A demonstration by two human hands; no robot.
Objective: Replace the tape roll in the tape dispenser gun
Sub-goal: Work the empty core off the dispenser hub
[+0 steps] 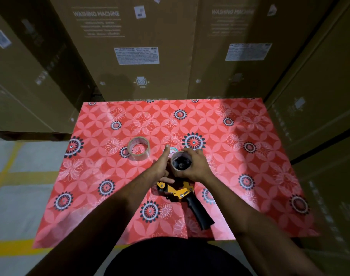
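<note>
A yellow and black tape dispenser gun lies on the red flowered table, its black handle pointing toward me and to the right. A roll of clear tape sits on the gun's black hub at the far end. My right hand wraps around that roll from the right. My left hand rests against the gun's front left side, thumb raised; what its fingers grip is hidden. A second clear tape roll lies flat on the table, to the left of my hands and apart from them.
Tall cardboard washing machine boxes stand close behind the table and along both sides. Grey floor with yellow lines lies to the left. My dark-clothed body is against the table's near edge.
</note>
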